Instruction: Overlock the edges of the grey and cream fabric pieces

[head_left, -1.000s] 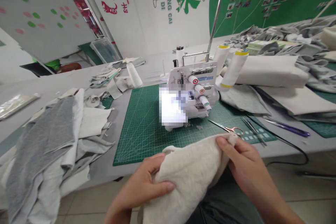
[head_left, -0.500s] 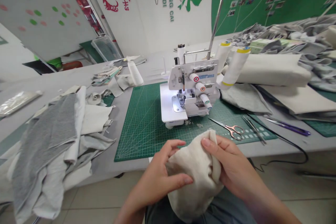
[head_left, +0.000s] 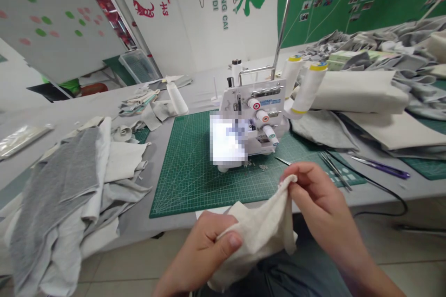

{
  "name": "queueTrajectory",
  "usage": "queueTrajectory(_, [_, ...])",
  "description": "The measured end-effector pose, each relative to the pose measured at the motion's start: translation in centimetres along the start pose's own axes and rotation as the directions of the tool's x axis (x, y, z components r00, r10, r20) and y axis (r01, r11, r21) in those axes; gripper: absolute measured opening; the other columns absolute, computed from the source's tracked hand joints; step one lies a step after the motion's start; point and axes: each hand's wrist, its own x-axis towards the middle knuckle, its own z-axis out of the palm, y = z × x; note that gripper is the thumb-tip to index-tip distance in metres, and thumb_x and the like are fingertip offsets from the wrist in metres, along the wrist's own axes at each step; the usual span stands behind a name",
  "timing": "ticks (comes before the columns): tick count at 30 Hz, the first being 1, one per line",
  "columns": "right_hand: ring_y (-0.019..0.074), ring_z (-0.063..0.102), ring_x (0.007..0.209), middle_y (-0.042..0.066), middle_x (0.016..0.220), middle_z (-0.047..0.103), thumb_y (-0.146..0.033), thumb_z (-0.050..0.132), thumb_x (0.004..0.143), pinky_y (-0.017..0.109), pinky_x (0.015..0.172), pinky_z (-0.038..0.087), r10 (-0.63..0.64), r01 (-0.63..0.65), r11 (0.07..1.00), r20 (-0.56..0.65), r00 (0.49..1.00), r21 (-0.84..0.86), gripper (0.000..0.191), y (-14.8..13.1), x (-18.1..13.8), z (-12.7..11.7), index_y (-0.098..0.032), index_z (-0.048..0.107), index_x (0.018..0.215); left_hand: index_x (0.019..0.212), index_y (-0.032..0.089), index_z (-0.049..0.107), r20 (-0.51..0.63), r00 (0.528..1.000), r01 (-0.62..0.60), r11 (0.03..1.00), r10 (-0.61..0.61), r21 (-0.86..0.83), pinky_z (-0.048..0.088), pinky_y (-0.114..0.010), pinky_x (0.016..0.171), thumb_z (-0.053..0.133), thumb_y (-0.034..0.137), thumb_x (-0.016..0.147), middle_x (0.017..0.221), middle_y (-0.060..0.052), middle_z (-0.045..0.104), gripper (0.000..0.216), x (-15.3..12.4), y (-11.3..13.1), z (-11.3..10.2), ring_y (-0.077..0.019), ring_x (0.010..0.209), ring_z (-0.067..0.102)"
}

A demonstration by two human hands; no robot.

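head camera, single view: worn on the head, facing forward and down over the table [head_left: 202, 95]; left hand [head_left: 205, 246], right hand [head_left: 317, 199] and cloth [head_left: 265, 227] closest, low in frame; sewing machine [head_left: 259, 116] near, mid-frame; wall [head_left: 188, 41] far behind.

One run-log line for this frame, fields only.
left hand: grips cream fabric | right hand: pinches its upper corner | near: overlock machine on green cutting mat

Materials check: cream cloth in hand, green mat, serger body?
Cream cloth: soft, fleece-like fabric, judging by fuzzy matte nap and limp folds; both the left hand and right hand pinch it. Green cutting mat: likely matte vinyl or rubber, printed with a white grid. Overlock machine: probably smooth white plastic shell.
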Motion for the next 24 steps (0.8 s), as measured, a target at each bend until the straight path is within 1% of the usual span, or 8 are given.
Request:
queueTrajectory(2, [0.0132,0.055,0.067,-0.002,0.079,0.059,-0.021,0.052,0.091,0.02,0.056,0.043,0.044,-0.044,0.996,-0.002,0.999,0.072,0.013,-0.2,0.2,0.2,-0.027,0.058,0.102,0.062,0.016,0.044,-0.006,1.0,0.027,1.0,-0.027,0.011,0.024,-0.024,0.055,0.043,0.063,0.094,0.062,0.002,0.037,0.056,0.2,-0.1,0.2,-0.01,0.059,0.031])
queueTrajectory(4, [0.0138,0.054,0.069,-0.001,0.08,0.059,-0.026,0.053,0.092,0.021,0.057,0.042,0.07,-0.067,0.99,-0.019,0.997,0.125,0.014,-0.4,0.4,0.4,-0.027,0.059,0.105,0.065,0.016,0.048,-0.071,0.996,0.055,0.998,-0.056,-0.007,0.025,-0.024,0.056,0.043,0.061,0.094,0.065,0.001,0.04,0.055,0.4,-0.4,0.2,-0.0107,0.061,0.033])
queueTrajectory(8, [0.0135,0.051,0.062,-0.002,0.073,0.057,-0.037,0.066,0.088,0.022,0.052,0.04,0.093,-0.092,0.978,0.002,0.996,0.186,0.021,-0.7,0.6,0.6,-0.027,0.06,0.105,0.062,0.016,0.046,-0.166,0.981,0.082,0.992,-0.097,-0.095,0.024,-0.023,0.053,0.049,0.06,0.092,0.062,0.002,0.036,0.054,0.5,-1.2,-0.1,-0.0097,0.058,0.029])
queueTrajectory(12, [0.0131,0.056,0.065,-0.001,0.078,0.063,-0.036,0.075,0.081,0.022,0.055,0.043,0.082,-0.072,0.981,-0.052,0.995,0.18,0.026,-0.3,1.0,0.2,-0.026,0.062,0.102,0.064,0.014,0.051,-0.226,0.965,0.106,0.984,-0.137,-0.145,0.023,-0.022,0.053,0.053,0.063,0.089,0.063,0.001,0.039,0.054,0.2,-1.6,-0.5,-0.0092,0.058,0.029])
queueTrajectory(15, [0.0116,0.054,0.06,-0.003,0.069,0.063,-0.035,0.073,0.083,0.021,0.055,0.043,0.106,-0.089,0.966,-0.057,0.993,0.245,0.025,0.3,1.4,-0.1,-0.026,0.063,0.104,0.063,0.014,0.052,-0.256,0.954,0.119,0.981,-0.156,-0.151,0.024,-0.022,0.053,0.054,0.062,0.088,0.064,0.001,0.041,0.055,-0.1,-1.8,-0.9,-0.0095,0.059,0.031])
queueTrajectory(19, [0.0104,0.055,0.056,-0.004,0.067,0.064,-0.037,0.075,0.081,0.019,0.052,0.044,0.195,-0.187,0.889,0.023,0.98,0.418,0.029,0.5,1.7,-0.1,-0.027,0.061,0.105,0.068,0.013,0.056,-0.172,0.966,0.167,0.973,-0.194,-0.158,0.027,-0.022,0.055,0.052,0.06,0.091,0.067,0.0,0.045,0.053,-0.2,-1.8,-1.3,-0.0104,0.062,0.035])
queueTrajectory(22, [0.0102,0.055,0.052,-0.005,0.062,0.063,-0.038,0.078,0.077,0.02,0.05,0.043,0.251,-0.255,0.839,0.074,0.965,0.481,0.033,0.1,1.7,0.1,-0.026,0.061,0.102,0.071,0.013,0.06,-0.022,0.978,0.205,0.978,-0.207,-0.047,0.032,-0.022,0.058,0.05,0.059,0.093,0.067,0.0,0.05,0.052,0.4,-1.2,-1.4,-0.0114,0.063,0.042])
queueTrajectory(24, [0.0104,0.054,0.05,-0.005,0.059,0.062,-0.039,0.079,0.075,0.02,0.049,0.043,0.27,-0.291,0.813,0.117,0.956,0.504,0.035,-0.3,1.6,0.4,-0.025,0.06,0.1,0.084,0.015,0.066,0.019,0.985,0.17,0.985,-0.171,0.042,0.04,-0.024,0.068,0.056,0.055,0.091,0.079,-0.002,0.06,0.042,1.1,-0.4,-1.2,-0.015,0.074,0.053])
